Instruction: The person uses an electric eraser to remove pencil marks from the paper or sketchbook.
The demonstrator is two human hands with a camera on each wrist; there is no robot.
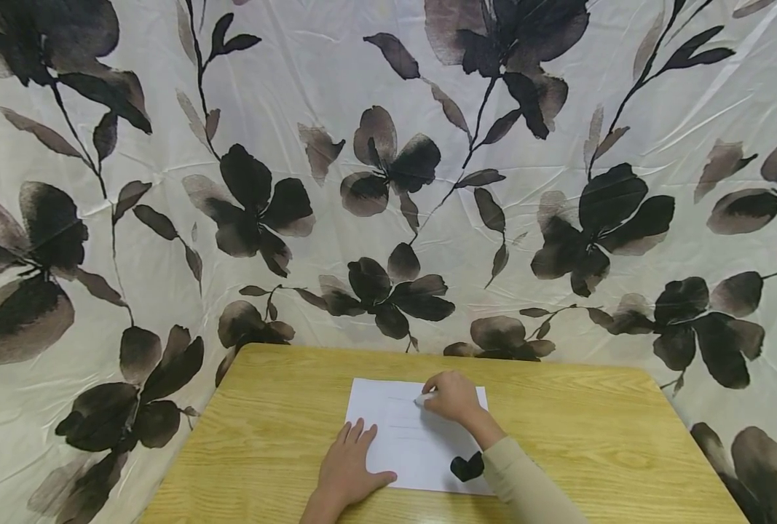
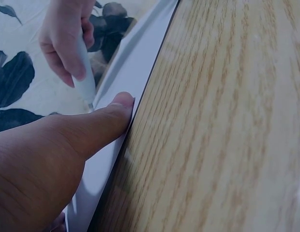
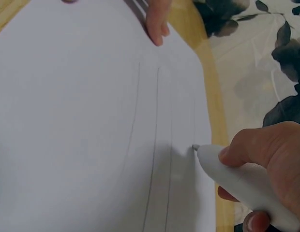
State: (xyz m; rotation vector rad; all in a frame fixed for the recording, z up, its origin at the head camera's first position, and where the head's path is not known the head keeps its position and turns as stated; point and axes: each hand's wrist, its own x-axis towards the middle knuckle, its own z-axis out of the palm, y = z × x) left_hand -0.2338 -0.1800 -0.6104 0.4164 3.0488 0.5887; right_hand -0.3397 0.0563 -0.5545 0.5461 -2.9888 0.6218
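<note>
At the paper's eight o'clock edge, our left hand lies spread, the sheet resting on the surface. Toward one o'clock, our right hand grips a white pen-like tool, tip at the farthest thin line; we seem to be marking it, which calls for a steady sideways stroke.

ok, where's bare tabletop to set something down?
Bare table: left of the left hand and paper; right of the right sleeve; a strip between the paper's and table's far edges. Crowded: the paper itself, with the left hand on it and the right hand gripping a white pen.
</note>
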